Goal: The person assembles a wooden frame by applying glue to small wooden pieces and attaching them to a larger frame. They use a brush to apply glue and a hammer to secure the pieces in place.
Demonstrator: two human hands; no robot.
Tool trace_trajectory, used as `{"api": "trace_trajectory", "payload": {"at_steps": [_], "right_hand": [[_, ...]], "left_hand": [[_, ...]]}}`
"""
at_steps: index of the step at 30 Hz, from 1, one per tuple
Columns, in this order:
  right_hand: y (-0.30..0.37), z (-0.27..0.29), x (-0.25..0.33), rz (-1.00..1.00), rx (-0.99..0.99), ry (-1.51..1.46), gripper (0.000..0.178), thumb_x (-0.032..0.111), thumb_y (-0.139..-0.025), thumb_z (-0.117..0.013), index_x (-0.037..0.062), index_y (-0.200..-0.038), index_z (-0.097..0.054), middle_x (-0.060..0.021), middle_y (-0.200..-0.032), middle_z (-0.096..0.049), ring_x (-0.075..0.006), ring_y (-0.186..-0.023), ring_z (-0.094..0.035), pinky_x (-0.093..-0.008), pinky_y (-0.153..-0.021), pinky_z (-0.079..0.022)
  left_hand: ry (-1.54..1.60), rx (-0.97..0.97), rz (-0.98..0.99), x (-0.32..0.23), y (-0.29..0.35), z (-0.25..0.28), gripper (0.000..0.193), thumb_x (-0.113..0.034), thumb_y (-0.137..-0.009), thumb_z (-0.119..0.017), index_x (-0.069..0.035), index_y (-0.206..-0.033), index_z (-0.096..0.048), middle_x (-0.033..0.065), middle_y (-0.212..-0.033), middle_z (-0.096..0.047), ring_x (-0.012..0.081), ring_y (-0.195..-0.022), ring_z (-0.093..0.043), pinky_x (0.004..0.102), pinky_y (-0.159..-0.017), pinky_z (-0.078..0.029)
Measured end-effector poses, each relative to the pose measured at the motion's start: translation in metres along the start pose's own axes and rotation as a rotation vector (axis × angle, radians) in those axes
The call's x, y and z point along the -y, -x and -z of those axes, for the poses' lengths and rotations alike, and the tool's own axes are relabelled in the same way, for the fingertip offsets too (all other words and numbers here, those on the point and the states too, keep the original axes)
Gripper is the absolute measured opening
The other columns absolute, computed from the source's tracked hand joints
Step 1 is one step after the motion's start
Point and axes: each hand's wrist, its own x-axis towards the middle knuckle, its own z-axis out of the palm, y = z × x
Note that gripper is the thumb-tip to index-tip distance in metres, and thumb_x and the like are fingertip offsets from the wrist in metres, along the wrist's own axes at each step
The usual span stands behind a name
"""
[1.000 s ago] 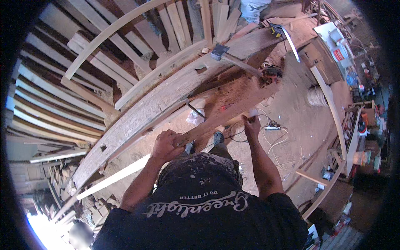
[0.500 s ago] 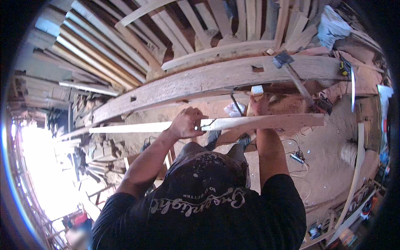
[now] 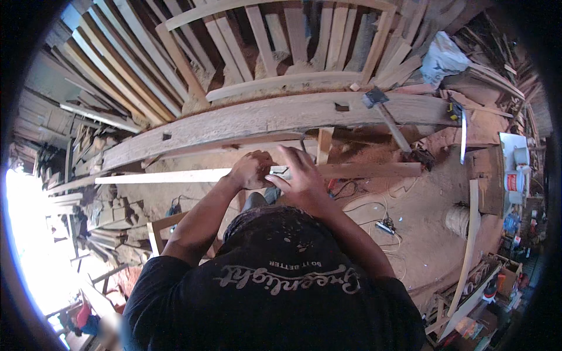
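A long, pale wooden board point(image 3: 164, 176) lies crosswise in front of me; its right part point(image 3: 369, 170) is in shade. My left hand point(image 3: 252, 170) is closed around the board near its middle, fingers curled over the top. Right beside it, my right hand point(image 3: 302, 174) reaches over the board with thumb and fingers apart. A small dark thin mark or piece point(image 3: 282, 170) shows between the two hands; its kind is unclear. Just beyond my right hand a short wooden post point(image 3: 324, 144) stands up, untouched.
Past the board runs a thick beam point(image 3: 263, 120) with square mortises. A hammer point(image 3: 386, 120) rests across its right end, near a handsaw point(image 3: 463, 137). Stacked planks point(image 3: 123, 55) fill the far side. A power strip with cords point(image 3: 385, 226) lies on the floor to the right.
My right hand has let go of the short wooden post and moved left and nearer, to the board beside my left hand. The left hand stays on the board. The view has shifted.
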Motion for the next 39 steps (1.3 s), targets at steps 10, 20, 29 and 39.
{"api": "trace_trajectory", "payload": {"at_steps": [10,20,29,39], "right_hand": [[-0.051,0.012,-0.062,-0.562,0.313,-0.019,0.038,0.037,-0.105,-0.057,0.0023,-0.108,-0.071,-0.0226,-0.103,-0.072,-0.0390,-0.097,-0.070,-0.0445,-0.083,-0.055],[-0.116,-0.052,-0.203,-0.508,0.453,0.687,0.037,0.030,-0.103,-0.052,0.0032,-0.125,-0.067,-0.0243,-0.124,-0.067,-0.0417,-0.116,-0.066,-0.0544,-0.097,-0.054],[-0.023,-0.010,-0.072,-0.565,0.972,0.042,0.057,0.050,-0.090,-0.072,0.0051,-0.125,-0.065,-0.0220,-0.115,-0.070,-0.0396,-0.110,-0.068,-0.0531,-0.094,-0.052],[0.058,-0.025,-0.058,-0.264,0.423,0.450,0.054,0.029,-0.080,-0.078,0.0138,-0.130,-0.064,-0.0105,-0.122,-0.065,-0.0320,-0.125,-0.055,-0.0508,-0.110,-0.038]], "left_hand": [[-0.054,-0.035,-0.006,-0.009,0.004,-0.003,0.042,-0.035,-0.070,-0.078,-0.010,-0.105,-0.077,0.0138,-0.097,-0.069,0.0353,-0.098,-0.067,0.0454,-0.088,-0.055],[-0.034,-0.026,0.061,-0.007,0.007,-0.002,0.038,-0.034,-0.073,-0.074,-0.011,-0.103,-0.076,0.0170,-0.106,-0.069,0.0368,-0.106,-0.066,0.0480,-0.091,-0.055],[-0.046,0.036,0.125,-0.005,0.001,0.001,0.041,-0.034,-0.073,-0.077,-0.010,-0.105,-0.076,0.0178,-0.106,-0.070,0.0377,-0.105,-0.067,0.0479,-0.093,-0.055],[0.033,0.065,0.126,0.022,-0.052,0.018,0.055,-0.053,-0.091,-0.069,-0.017,-0.132,-0.067,0.0162,-0.109,-0.071,0.0358,-0.104,-0.068,0.0463,-0.094,-0.054]]}}
